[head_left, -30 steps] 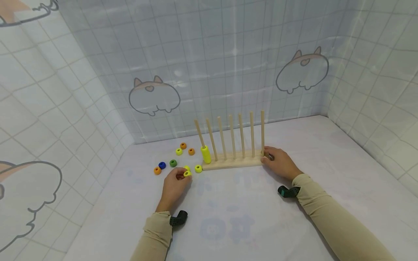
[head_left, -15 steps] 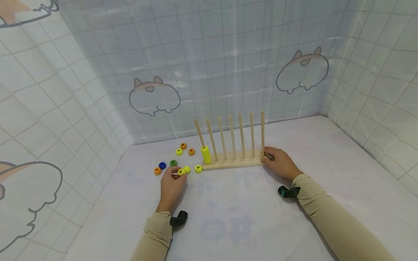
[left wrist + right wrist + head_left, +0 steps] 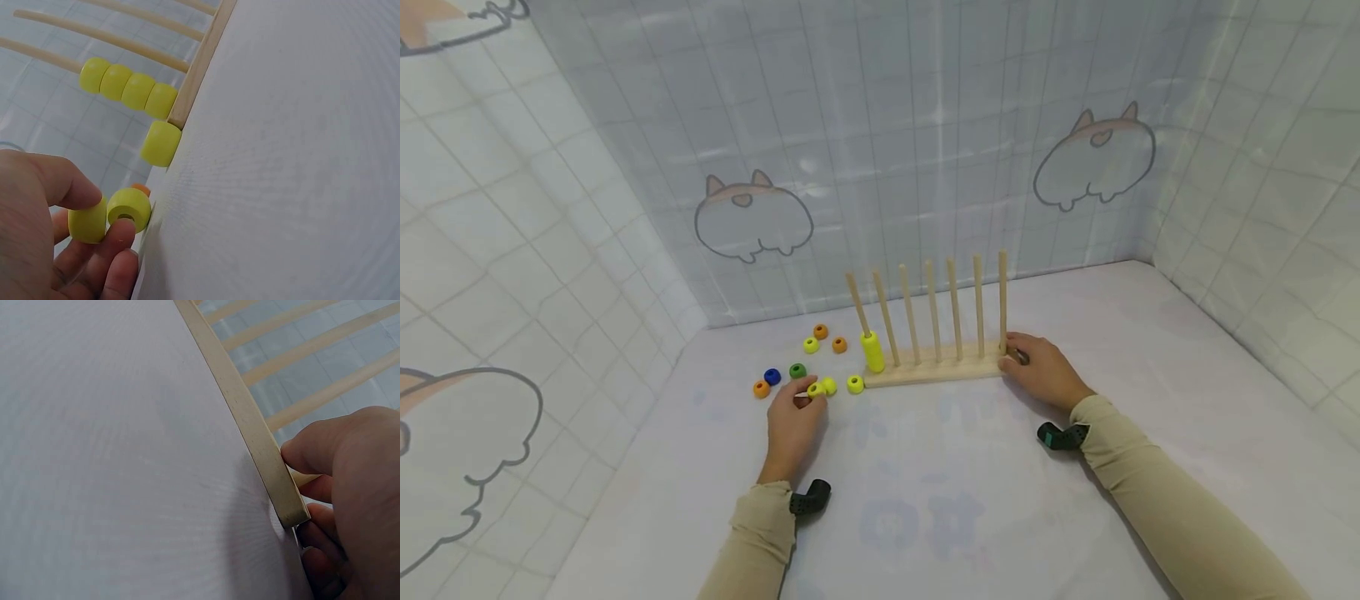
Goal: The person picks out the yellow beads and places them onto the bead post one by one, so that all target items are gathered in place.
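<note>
My left hand (image 3: 792,427) pinches a yellow bead (image 3: 87,224) between thumb and fingers. Right beside it a second yellow bead (image 3: 132,205) shows its hole, with a fingertip at its lower edge. Another yellow bead (image 3: 855,384) lies on the table at the left end of a wooden peg rack. The rack's base (image 3: 936,372) carries a row of several upright pegs. Stacked on the leftmost peg are several yellow beads (image 3: 125,86); the pegs to its right are bare. My right hand (image 3: 1043,372) grips the base's right end, thumb in front, other fingers partly hidden.
Loose beads lie left of the rack: a blue one (image 3: 772,377), a green one (image 3: 797,371), a yellow one (image 3: 811,344) and several orange ones (image 3: 762,389). Tiled-pattern walls stand behind and on both sides of the white table (image 3: 910,483).
My left hand has drawn slightly left with the pinched bead, uncovering more of the yellow bead beside it. My right hand stays on the rack's end.
</note>
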### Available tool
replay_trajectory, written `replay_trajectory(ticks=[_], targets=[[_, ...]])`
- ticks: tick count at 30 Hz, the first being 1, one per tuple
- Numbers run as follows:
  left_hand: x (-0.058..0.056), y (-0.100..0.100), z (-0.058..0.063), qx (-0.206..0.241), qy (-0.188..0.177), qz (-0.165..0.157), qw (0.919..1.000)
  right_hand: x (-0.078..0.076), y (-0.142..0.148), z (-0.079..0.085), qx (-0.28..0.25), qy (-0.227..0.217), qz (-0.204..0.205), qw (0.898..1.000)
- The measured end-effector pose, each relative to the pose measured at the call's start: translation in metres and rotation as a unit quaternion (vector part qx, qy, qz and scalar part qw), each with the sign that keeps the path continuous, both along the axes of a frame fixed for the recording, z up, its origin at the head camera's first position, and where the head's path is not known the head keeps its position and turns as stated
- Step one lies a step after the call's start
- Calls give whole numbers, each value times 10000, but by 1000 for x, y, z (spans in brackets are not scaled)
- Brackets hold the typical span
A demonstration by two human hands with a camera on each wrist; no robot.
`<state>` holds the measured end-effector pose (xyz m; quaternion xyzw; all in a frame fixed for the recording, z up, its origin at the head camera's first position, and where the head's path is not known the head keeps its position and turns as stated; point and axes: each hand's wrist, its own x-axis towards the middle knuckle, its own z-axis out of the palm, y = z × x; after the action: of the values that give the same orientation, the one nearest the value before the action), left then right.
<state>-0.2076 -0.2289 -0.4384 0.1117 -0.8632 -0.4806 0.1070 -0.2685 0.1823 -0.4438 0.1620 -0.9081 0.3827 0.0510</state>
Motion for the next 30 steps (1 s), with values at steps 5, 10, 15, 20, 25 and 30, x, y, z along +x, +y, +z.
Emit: replay_trajectory(ticks=[5,10,15,20,25,30], targets=[[0,2,2,-36,-109,9,9999,0,2,0,112,-52,-60,9999],[2,2,3,31,-101,49,9999,0,3,-3,42,-36,-18,10000],[2,0,3,68,85,-59,9999,-2,2,-3,55,10,-16,10000],[3,1,2,51,280,-203,9994,-1,1,-3,40,-2,-34,10000],[3,1,3,71,337,-260,9991,0,1,-1,55,27,-53,10000],[3,1,5,111,354,-232,9990,1,0,0,42,87,-46,9999]])
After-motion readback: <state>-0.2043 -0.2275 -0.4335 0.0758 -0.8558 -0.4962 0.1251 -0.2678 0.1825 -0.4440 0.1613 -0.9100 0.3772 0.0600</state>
